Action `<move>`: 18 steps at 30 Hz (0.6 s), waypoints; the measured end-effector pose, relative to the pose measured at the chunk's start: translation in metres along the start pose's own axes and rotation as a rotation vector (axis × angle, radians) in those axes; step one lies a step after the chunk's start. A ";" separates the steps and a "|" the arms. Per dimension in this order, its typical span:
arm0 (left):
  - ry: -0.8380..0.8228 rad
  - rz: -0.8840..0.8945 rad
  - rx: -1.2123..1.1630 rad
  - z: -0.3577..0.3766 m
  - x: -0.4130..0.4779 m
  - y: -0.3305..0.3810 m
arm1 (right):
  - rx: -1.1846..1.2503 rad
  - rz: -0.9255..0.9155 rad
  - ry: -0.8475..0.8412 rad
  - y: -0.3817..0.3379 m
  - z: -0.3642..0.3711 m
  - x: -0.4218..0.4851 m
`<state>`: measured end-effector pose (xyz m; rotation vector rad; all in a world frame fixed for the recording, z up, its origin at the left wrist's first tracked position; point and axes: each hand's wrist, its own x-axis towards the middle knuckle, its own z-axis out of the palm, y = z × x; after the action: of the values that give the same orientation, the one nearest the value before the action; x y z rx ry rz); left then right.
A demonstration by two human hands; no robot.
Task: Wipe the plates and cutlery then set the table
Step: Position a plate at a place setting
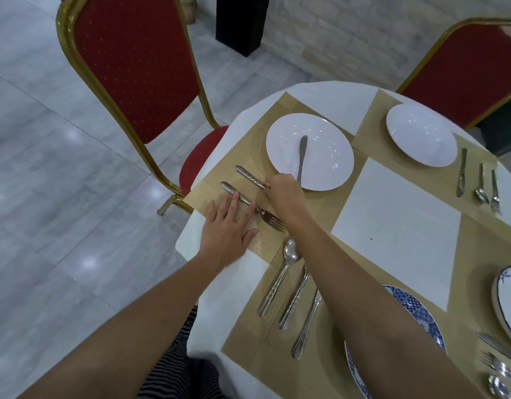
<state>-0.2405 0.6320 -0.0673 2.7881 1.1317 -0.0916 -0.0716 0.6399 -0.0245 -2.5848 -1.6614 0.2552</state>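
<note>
A white plate (320, 148) sits on a gold placemat (242, 156) with a knife (301, 156) lying across it. To its left lie two pieces of cutlery. My left hand (228, 226) rests flat on the mat, fingers spread, touching the handle of a fork (248, 201). My right hand (283, 191) pinches the near end of a second silver handle (250, 176) beside the plate; its head is hidden under my hand.
A spoon (280, 279), another utensil and a knife (306, 326) lie on the near placemat beside a blue patterned plate (421, 312). A second white plate (421, 135) with cutlery (478, 182) is at the far right. Red chairs (133, 67) stand around the table.
</note>
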 end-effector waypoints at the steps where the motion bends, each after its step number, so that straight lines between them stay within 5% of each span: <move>1: -0.004 0.001 0.001 -0.001 0.001 0.000 | 0.013 0.010 0.033 0.001 -0.004 0.002; 5: -0.006 0.032 -0.031 0.000 0.002 -0.003 | 0.052 0.087 0.160 0.026 -0.030 0.015; 11: 0.096 -0.012 -0.106 0.013 -0.013 -0.010 | 0.091 0.120 -0.053 0.067 -0.037 0.037; 18: 0.118 -0.024 -0.121 0.015 -0.017 -0.015 | 0.002 -0.014 -0.015 0.077 -0.027 0.051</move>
<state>-0.2631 0.6292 -0.0821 2.7041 1.1548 0.1366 0.0228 0.6547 -0.0141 -2.5757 -1.6822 0.2761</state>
